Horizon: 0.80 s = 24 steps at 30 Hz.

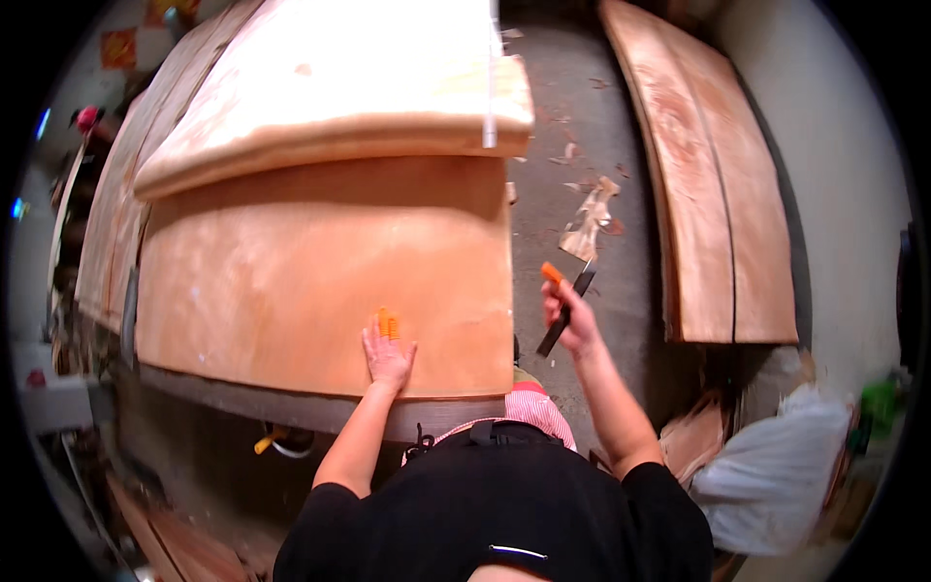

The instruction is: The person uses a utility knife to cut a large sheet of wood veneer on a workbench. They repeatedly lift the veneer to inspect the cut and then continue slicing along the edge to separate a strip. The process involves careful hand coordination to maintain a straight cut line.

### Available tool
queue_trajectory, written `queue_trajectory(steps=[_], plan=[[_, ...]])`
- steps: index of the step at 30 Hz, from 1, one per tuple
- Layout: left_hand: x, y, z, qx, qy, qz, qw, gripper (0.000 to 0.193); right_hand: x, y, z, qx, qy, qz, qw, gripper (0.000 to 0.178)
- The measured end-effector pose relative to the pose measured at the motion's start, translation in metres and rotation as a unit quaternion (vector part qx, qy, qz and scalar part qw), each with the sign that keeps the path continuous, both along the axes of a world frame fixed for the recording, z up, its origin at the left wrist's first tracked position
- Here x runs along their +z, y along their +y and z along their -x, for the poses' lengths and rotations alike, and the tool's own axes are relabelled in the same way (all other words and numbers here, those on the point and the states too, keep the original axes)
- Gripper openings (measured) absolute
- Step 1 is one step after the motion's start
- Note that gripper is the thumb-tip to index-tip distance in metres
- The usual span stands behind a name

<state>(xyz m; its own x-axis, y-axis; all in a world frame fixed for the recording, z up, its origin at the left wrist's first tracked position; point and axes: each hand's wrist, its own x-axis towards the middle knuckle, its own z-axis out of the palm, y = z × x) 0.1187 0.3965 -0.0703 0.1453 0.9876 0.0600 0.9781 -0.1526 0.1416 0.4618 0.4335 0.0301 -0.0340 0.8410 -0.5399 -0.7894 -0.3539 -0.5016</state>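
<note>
A broad, pale-orange wood veneer sheet (320,262) lies in front of me on a bench. My left hand (390,363) rests flat near the sheet's front edge, fingers stretched forward, with orange covers on some fingertips. Beyond it, another veneer layer (388,131) with a thick rounded front edge lies over the far part, glaring white under the light. Off the sheet's right edge, my right hand (574,318) is closed around a slim black-handled knife (555,337), its thin tip pointing away from me. An orange cover sits on one finger of that hand too.
To the right stands a long veneer stack (718,194), split lengthwise by a dark gap. Torn veneer scraps (588,221) litter the grey floor between. A white sack (776,470) slumps at lower right. Under the bench's front edge a yellow-handled item (264,444) shows.
</note>
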Motion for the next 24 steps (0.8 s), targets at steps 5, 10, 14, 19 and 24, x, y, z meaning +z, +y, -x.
queue_trajectory(steps=[5,10,14,19,24], plan=[[0.008,-0.007,0.006,0.044,-0.01,0.05,0.998,0.068,0.104,0.224,-0.017,0.017,-0.341,-0.29,0.894,0.04],[0.009,0.007,0.005,0.033,-0.01,0.072,0.997,0.066,0.261,0.411,-0.012,0.096,-0.21,-0.505,0.832,0.025],[0.008,0.002,0.008,0.044,-0.025,0.066,0.997,0.063,0.313,0.382,0.047,0.09,-0.29,-0.492,0.816,0.041],[0.008,-0.001,0.01,0.043,-0.058,0.059,0.996,0.062,0.31,0.368,0.042,0.061,-0.417,-0.466,0.778,0.035],[0.007,-0.005,0.013,0.052,-0.084,0.049,0.994,0.061,0.319,0.373,0.025,0.033,-0.408,-0.432,0.804,0.03]])
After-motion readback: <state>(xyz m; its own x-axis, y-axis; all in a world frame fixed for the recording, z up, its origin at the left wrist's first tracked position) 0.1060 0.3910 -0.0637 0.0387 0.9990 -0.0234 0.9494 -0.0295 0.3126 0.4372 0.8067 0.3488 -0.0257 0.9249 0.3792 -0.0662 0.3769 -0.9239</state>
